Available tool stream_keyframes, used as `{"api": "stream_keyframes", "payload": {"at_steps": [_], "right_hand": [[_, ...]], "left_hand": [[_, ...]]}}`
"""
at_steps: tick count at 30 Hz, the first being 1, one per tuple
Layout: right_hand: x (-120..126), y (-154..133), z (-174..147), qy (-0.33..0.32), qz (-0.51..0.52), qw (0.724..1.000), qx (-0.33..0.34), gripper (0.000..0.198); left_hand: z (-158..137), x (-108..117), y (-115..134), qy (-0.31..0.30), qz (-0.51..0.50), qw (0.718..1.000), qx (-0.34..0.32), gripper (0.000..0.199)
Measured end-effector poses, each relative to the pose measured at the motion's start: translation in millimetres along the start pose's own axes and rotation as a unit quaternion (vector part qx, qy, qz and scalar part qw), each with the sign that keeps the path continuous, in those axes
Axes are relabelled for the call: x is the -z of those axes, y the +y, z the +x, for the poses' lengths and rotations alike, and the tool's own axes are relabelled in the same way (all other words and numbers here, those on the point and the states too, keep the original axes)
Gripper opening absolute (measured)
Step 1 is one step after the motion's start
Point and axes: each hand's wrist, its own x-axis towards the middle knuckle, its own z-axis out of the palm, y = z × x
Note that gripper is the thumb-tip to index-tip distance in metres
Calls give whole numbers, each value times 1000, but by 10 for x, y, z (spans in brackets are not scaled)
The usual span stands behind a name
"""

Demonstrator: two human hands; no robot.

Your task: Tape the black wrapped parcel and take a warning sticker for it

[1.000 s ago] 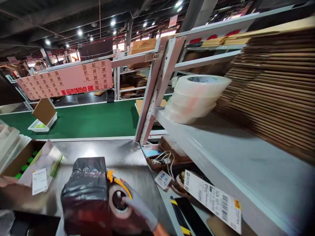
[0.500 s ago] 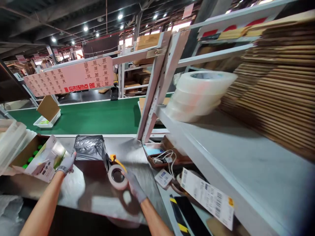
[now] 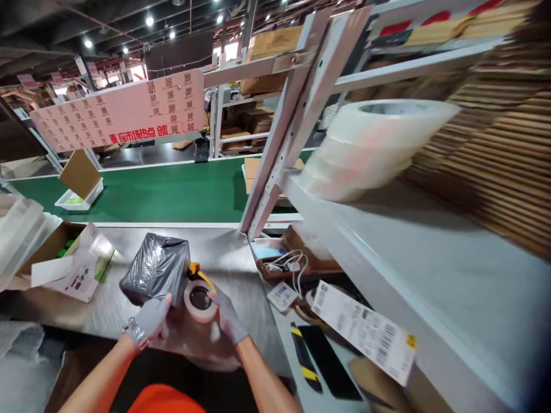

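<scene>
A parcel wrapped in a black plastic bag (image 3: 157, 268) lies on the steel worktable (image 3: 232, 264). My gloved left hand (image 3: 150, 318) rests against the parcel's near bottom edge. My gloved right hand (image 3: 227, 316) grips a tape dispenser (image 3: 198, 297) with a yellow handle and a roll of clear tape, held right beside the parcel's right side.
An open carton (image 3: 64, 258) with green items and a leaflet sits at the left. A green conveyor belt (image 3: 163, 195) runs behind the table. At the right, a grey shelf (image 3: 408, 258) holds stacked tape rolls (image 3: 370, 149) and flattened cardboard (image 3: 495, 155). A barcode label (image 3: 365, 332) hangs below.
My left hand came from the open carton to the parcel's near edge. The parcel now lies tilted on the table, and my right hand stays on the tape dispenser.
</scene>
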Motion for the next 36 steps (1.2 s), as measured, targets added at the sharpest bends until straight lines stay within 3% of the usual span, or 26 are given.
{"api": "stream_keyframes", "payload": {"at_steps": [3,5,7,9,10,12,15,18,22,25,28,31,33,36], "right_hand": [[33,-53,-100,-7,-1,1000,2,60],[102,96,-385,17,-17,1000,14,61],[167,351,-801,41,-27,999,14,65],[154,663,-1257,60,-17,998,12,69],[100,831,-1466,69,-5,998,13,71],[-104,1168,-1794,92,21,995,23,73],[-528,1603,-1992,131,57,989,43,71],[-845,1809,-1944,163,100,980,62,63],[-1005,1800,-1919,184,133,969,100,60],[-1156,1903,-2038,218,133,957,136,61],[-1412,2171,-2112,230,124,954,145,52],[-1605,2370,-1997,236,112,952,160,48],[-1616,2356,-1837,251,133,944,168,47],[-1476,2084,-1575,251,158,938,181,48]], "left_hand": [[-73,170,190,-55,75,996,14,72],[-86,482,231,-22,115,993,-20,69],[-11,854,214,115,137,978,-108,63],[186,1184,159,274,144,933,-184,59],[321,1306,122,303,138,921,-202,68],[607,1448,33,239,97,943,-211,84],[916,1479,-132,90,44,964,-247,87],[1026,1492,-314,51,77,937,-337,89],[1127,1611,-461,-7,171,874,-454,133],[1248,1648,-450,-19,193,833,-519,151],[1298,1606,-427,2,188,815,-548,145],[1219,1544,-470,21,189,816,-546,132],[1101,1485,-526,27,195,823,-534,119],[855,1333,-575,22,225,824,-520,112]]}}
